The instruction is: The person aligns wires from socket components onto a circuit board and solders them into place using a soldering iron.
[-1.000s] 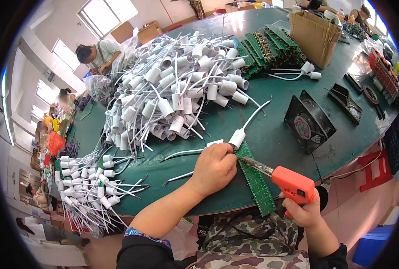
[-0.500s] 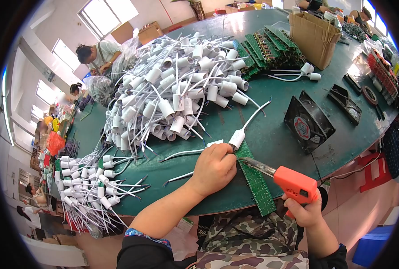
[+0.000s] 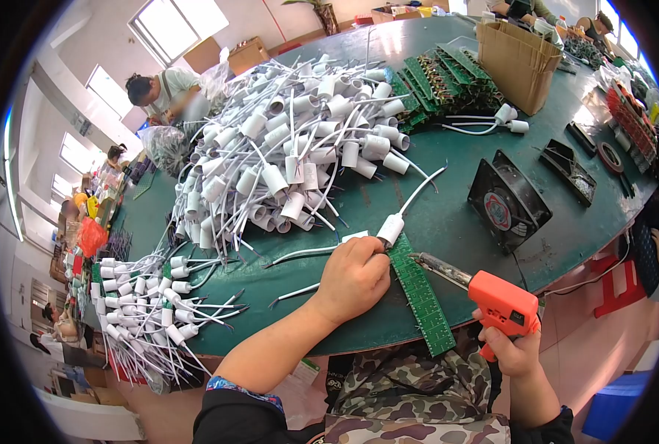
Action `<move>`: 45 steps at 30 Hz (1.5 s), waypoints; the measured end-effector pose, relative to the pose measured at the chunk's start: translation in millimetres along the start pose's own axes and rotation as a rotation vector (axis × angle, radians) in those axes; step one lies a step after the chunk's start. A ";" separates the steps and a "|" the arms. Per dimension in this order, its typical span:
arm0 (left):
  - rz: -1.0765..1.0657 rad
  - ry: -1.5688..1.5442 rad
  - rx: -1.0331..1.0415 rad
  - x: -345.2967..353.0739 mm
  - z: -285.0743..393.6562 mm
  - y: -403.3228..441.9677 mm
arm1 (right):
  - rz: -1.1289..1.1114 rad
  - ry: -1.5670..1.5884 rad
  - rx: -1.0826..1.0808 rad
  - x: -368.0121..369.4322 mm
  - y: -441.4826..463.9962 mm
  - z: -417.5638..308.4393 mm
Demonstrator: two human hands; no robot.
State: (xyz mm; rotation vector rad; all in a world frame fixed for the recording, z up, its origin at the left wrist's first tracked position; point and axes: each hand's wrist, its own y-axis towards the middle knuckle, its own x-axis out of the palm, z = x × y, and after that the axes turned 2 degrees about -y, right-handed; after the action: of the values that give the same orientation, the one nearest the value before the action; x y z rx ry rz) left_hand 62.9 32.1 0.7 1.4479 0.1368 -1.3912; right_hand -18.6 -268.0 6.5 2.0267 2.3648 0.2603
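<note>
My left hand (image 3: pixel 355 280) is closed at the upper end of a green circuit board strip (image 3: pixel 424 307), its fingers pinching the lower end of a white cylindrical cap (image 3: pixel 391 230). A white cable runs up and right from that cap. What lies between the fingertips is partly hidden. In my right hand (image 3: pixel 516 349) is a red soldering gun (image 3: pixel 501 302), gripped by its handle. Its metal tip points left, over or just beside the strip's right edge; I cannot tell whether it touches. The strip reaches down past the table's front edge.
A large heap of white capped cables (image 3: pixel 270 155) covers the table's middle; a smaller bunch (image 3: pixel 140 296) lies left. Stacked green boards (image 3: pixel 444 78) and a cardboard box (image 3: pixel 519 65) stand behind. Right are a black fan (image 3: pixel 508 203) and a black tray (image 3: pixel 570 172). Other people sit around.
My right hand has drawn the soldering gun to the right, so its tip is farther from the pinched cap. My left hand, the cap and the board strip stay put.
</note>
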 end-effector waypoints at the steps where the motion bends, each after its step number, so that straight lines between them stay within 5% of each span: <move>1: 0.002 0.000 0.000 0.3 0.0 -0.2 | -0.002 -0.003 0.000 -1.1 -0.6 0.9; 28: -0.123 0.105 0.107 -21.6 -15.4 -4.5 | 0.118 0.090 0.052 -13.8 -13.5 -4.7; 35: 0.264 0.376 -0.185 -62.0 -33.5 -6.0 | 0.140 -0.010 -0.016 -42.4 -22.1 30.4; 45: 0.194 0.394 -0.398 -66.1 -73.2 -12.0 | -0.063 0.058 -0.083 -31.4 -6.2 10.0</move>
State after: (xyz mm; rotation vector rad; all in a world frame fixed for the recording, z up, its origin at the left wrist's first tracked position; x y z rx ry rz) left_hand 81.5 126.3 26.0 1.3387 0.4836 -0.8507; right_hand -18.5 -298.7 -7.2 1.9304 2.4033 0.4130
